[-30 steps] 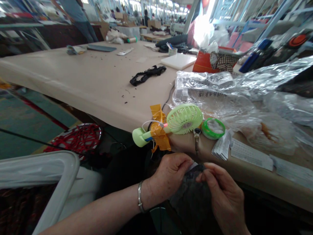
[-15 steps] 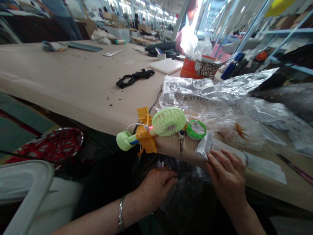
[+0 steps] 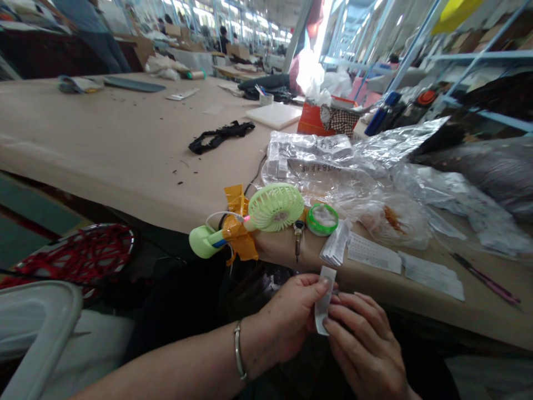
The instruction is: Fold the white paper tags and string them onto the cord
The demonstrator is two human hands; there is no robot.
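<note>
A narrow white label strip [image 3: 325, 303] is held between both hands, just in front of the table edge. My left hand [image 3: 293, 316], with a silver bangle at its wrist, pinches the strip's upper part between thumb and fingers. Against its lower right side press the fingertips of my right hand [image 3: 366, 339], closed on the same strip. Beyond the hands a stack of similar white labels [image 3: 335, 243] lies at the table edge. A soldering iron [image 3: 298, 239] points toward me left of the stack, beside a green round tub [image 3: 322, 219] with white filling.
A light green fan [image 3: 276, 207] is fixed to the table edge with orange tape [image 3: 240, 239]. Printed paper sheets [image 3: 375, 253], scissors [image 3: 485, 280] and clear plastic bags [image 3: 328, 166] lie to the right. A black fabric loop [image 3: 220, 136] rests farther back. A white chair [image 3: 62, 311] stands left.
My right hand has left the label stack and come down to the left. My left hand has moved right to meet it. A single label strip is now between them.
</note>
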